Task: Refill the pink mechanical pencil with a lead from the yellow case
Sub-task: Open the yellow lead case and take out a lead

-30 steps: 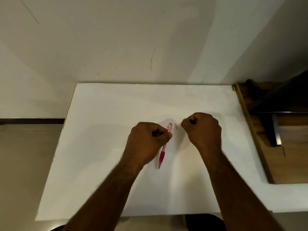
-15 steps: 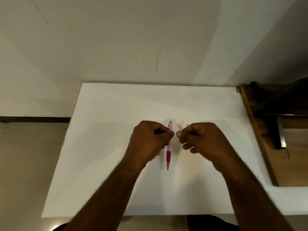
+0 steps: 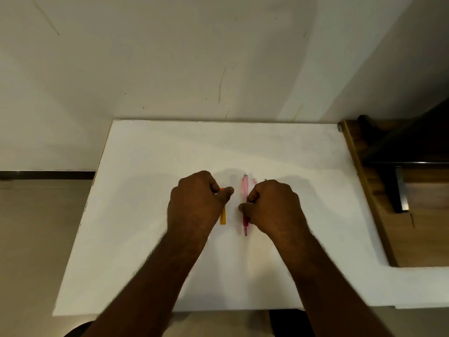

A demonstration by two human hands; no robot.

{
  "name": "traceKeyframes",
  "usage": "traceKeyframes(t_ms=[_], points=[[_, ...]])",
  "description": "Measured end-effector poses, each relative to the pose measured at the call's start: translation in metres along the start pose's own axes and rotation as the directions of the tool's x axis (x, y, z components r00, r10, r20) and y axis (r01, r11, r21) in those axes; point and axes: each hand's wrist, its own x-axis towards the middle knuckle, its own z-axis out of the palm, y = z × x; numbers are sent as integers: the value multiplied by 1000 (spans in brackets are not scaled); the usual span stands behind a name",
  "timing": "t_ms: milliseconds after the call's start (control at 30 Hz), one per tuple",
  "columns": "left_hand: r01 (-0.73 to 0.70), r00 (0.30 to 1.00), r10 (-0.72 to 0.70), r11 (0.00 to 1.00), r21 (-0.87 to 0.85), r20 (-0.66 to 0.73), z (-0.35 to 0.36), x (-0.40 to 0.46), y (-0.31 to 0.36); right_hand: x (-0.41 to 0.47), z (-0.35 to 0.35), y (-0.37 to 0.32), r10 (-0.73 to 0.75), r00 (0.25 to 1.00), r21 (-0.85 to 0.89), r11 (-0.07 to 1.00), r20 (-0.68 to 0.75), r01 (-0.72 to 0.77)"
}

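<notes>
Now, grips:
Right hand (image 3: 269,207): has taken over the pink pencil (image 3: 245,190), pinched at mid-barrel.
Left hand (image 3: 196,203): has let it go — closed on the yellow case (image 3: 222,216), just left of the pencil.
Pink cap (image 3: 254,181): off, just beyond the right knuckles.
Meaning: lead extraction likely next.

Table (image 3: 150,239) against far wall (image 3: 170,57). Mid-table: lead case (image 3: 222,217) left, mechanical pencil (image 3: 245,188) just right of it, both lying near-to-far. Left hand (image 3: 194,203) over case, right hand (image 3: 272,207) on pencil. Wooden unit (image 3: 413,234) at right.
</notes>
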Motion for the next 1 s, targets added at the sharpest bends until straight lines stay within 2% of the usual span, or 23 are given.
traceKeyframes(t_ms=[133,267,333,400,467,533,633,767,867,933,1000], points=[[7,997,-18,990,139,76,6,1,-4,5,3,1,5,1000,-56,998,-13,-6],[13,993,-34,984,179,111,8,1,-6,7,1,2,1,1000,-59,998,7,-1],[11,994,-29,986,165,108,7,0,-5,6,-2,2,-11,999,-49,999,-46,8],[-4,994,-10,991,130,105,3,-2,-3,6,-6,3,-22,991,69,997,-132,32],[-50,996,45,996,75,74,-1,-3,0,6,-7,1,-5,987,293,955,-159,52],[-114,993,114,993,19,22,-5,-5,3,7,-7,-4,26,993,506,862,-118,38],[-211,977,211,977,-14,-13,-8,-8,4,8,-6,-10,22,999,700,714,-40,12],[-256,966,255,966,-23,-28,-12,-7,-1,9,-5,-15,21,999,771,636,-47,23],[-235,972,234,972,-23,-29,-14,-5,-3,12,-6,-12,86,991,809,587,-103,33],[-215,976,213,976,-36,-46,-14,-4,-3,13,-7,-7,86,987,794,606,-135,55],[-182,980,176,981,-63,-92,-21,-1,-11,12,1,-15,5,991,706,702,-131,90]])
